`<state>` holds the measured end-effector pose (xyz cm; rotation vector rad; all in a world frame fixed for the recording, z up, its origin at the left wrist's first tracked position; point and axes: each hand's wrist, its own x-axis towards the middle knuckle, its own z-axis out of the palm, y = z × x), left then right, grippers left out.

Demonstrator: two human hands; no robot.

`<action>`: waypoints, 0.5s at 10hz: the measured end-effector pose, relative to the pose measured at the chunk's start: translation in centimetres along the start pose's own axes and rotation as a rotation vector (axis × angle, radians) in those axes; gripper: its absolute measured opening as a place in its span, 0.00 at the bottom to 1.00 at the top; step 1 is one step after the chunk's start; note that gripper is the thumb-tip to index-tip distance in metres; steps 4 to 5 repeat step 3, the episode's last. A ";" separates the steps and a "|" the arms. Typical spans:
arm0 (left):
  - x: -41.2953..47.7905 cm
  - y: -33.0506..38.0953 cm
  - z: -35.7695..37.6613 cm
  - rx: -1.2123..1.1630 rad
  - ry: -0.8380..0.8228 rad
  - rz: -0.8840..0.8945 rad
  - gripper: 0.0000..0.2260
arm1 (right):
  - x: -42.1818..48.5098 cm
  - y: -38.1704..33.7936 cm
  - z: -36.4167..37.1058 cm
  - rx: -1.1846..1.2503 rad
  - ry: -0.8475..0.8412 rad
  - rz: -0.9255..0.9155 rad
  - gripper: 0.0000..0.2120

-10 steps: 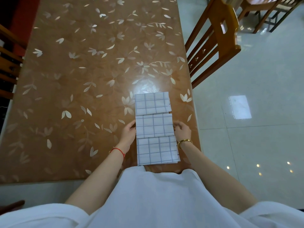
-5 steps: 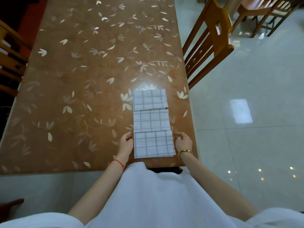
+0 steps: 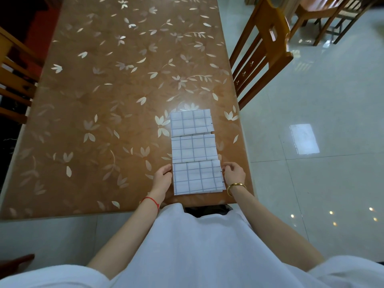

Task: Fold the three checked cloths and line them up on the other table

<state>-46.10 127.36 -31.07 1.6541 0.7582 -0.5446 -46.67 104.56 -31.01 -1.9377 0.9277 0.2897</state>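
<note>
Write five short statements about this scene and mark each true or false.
1. The far cloth, middle cloth and near cloth lie in one row on the table. True.
2. The cloths are stacked in a pile. False: each lies flat on the table.
3. The left hand and right hand flank the near cloth. True.
4. The bracelet is on the left wrist. False: right wrist; the left wears a red string.
5. A chair stands along the table's right side. True.
</note>
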 end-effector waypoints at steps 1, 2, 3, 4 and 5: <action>0.1 0.0 -0.4 0.008 0.015 0.015 0.19 | 0.1 -0.6 -0.3 0.003 0.027 -0.025 0.11; -0.5 0.5 -1.0 -0.032 0.051 0.046 0.18 | -0.1 -1.6 -0.9 0.026 0.051 -0.051 0.11; -0.6 1.3 -1.3 -0.065 0.111 0.082 0.17 | 0.0 -2.9 -1.2 0.056 0.053 -0.075 0.11; -0.6 1.3 -1.3 -0.065 0.111 0.082 0.17 | 0.0 -2.9 -1.2 0.056 0.053 -0.075 0.11; -0.6 1.3 -1.3 -0.065 0.111 0.082 0.17 | 0.0 -2.9 -1.2 0.056 0.053 -0.075 0.11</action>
